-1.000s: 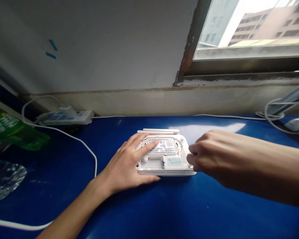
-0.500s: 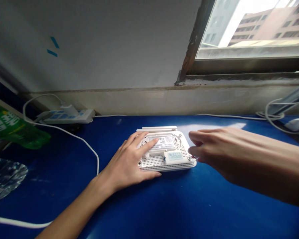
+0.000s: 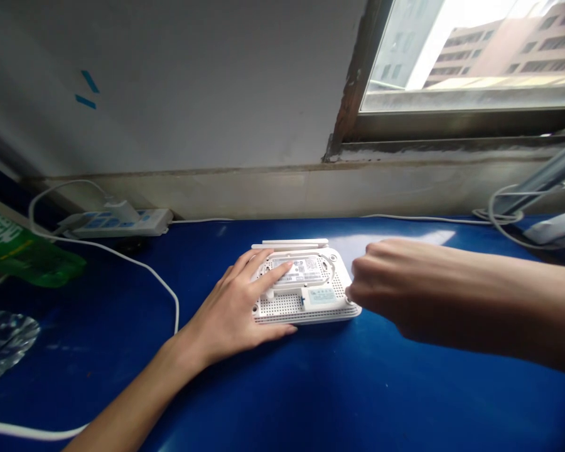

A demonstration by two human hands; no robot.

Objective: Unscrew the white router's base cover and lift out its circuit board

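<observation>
A white router (image 3: 282, 306) lies bottom side up on the blue table (image 3: 273, 395). Its underside shows vent holes, a printed label and a pale sticker (image 3: 322, 295); thin antennas (image 3: 294, 242) lie along the far edge. My left hand (image 3: 238, 304) grips the router's left side, thumb along the near edge, index finger over the label and other fingers toward the far side. Curled closed, my right hand (image 3: 381, 285) is at the router's near right corner, covering part of the round recess there. Whatever its fingers pinch is hidden behind the hand.
At the back left lies a power strip (image 3: 157, 223) with a white plug and cable (image 3: 155, 273). A green bottle (image 3: 32, 260) and a clear plastic bottle (image 3: 7, 345) are at the left. A grey metal pole (image 3: 541, 182) with coiled cable stands at the back right.
My right hand has rotated at the wrist, now hiding its fingertips and more of the corner recess. My left hand stays on the router. The whole view has shifted slightly.
</observation>
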